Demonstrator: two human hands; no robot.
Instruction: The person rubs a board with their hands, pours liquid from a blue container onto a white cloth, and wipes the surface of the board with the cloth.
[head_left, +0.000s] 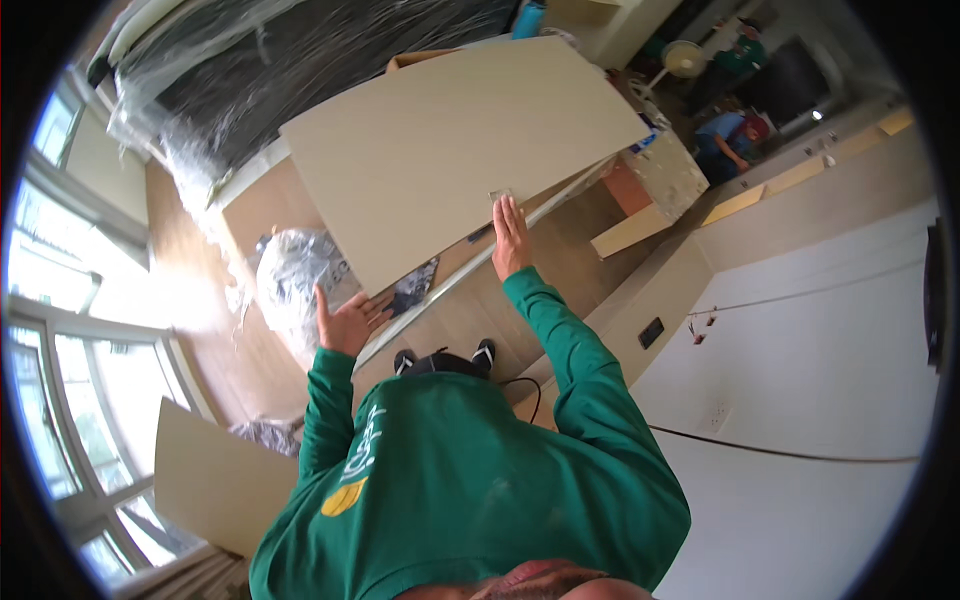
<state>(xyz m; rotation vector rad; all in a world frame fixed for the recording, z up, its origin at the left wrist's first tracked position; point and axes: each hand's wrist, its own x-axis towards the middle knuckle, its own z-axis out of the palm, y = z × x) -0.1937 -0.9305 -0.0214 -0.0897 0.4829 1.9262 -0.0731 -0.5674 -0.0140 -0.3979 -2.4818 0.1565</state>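
A large flat beige board [450, 150] lies in front of me, tilted across the view. My left hand [350, 324] is beside its near left corner, fingers stretched out and thumb apart; the fingertips meet the corner, and I cannot tell how firmly they touch. Along the board's near edge, my right hand [511, 240] rests with its fingers straight and flat. A small pale rectangular piece [500, 194], too small to name, sits at those fingertips. Neither hand is closed round anything.
Left of the board is a bundle in clear plastic [295, 280]. Plastic sheeting [250, 70] covers a dark bulky item behind. Another beige panel [215, 480] leans near the windows at left. A white wall [800, 330] stands at right. Another person [728, 140] crouches at far right.
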